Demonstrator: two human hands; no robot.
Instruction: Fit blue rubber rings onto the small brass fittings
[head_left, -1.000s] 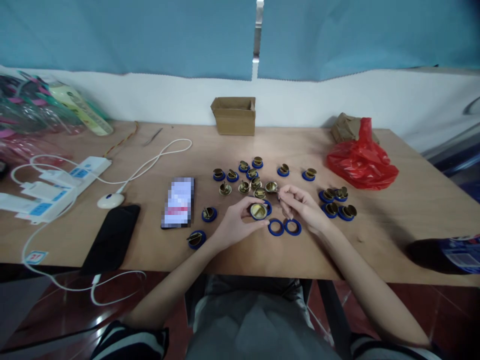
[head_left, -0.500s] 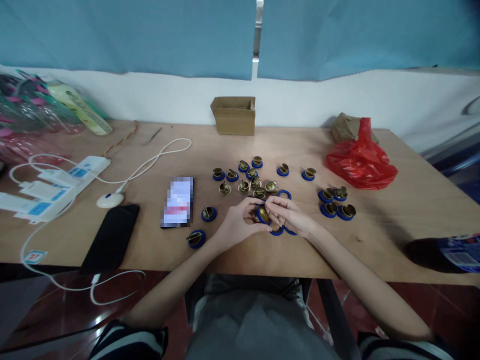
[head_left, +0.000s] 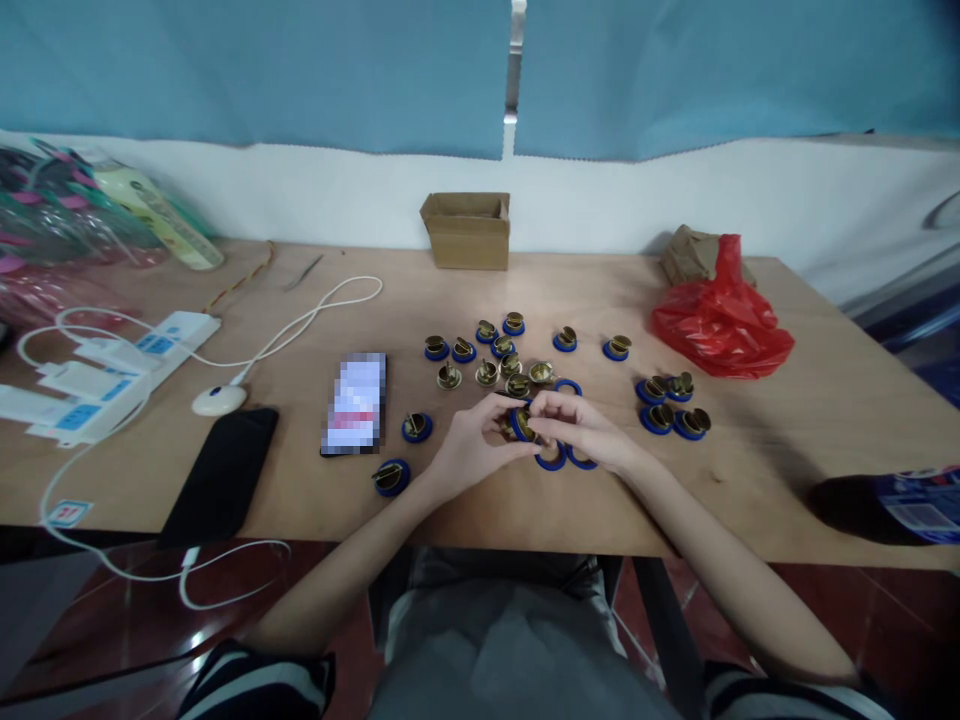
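Observation:
My left hand is curled around a round brass-coloured piece with a blue ring, thumb below and fingers above. From the other side, my right hand pinches at its edge, with thumb and fingertips on the brass face. Loose blue rings lie on the table just under my hands, partly covered by them. Beyond my fingers are several brass pieces without blue rings, including a brass piece nearest the hands. Several others sit in blue rings, such as the ringed piece to the left.
Left on the wooden table lie a lit phone, a black phone-shaped slab, and a power strip with white cables. An open cardboard box stands at the back. Right are a red plastic bag and a dark bottle.
The ringed piece has turned slightly between my hands. My right thumb and fingers have shifted left onto its brass face. Things on the table stay where they were.

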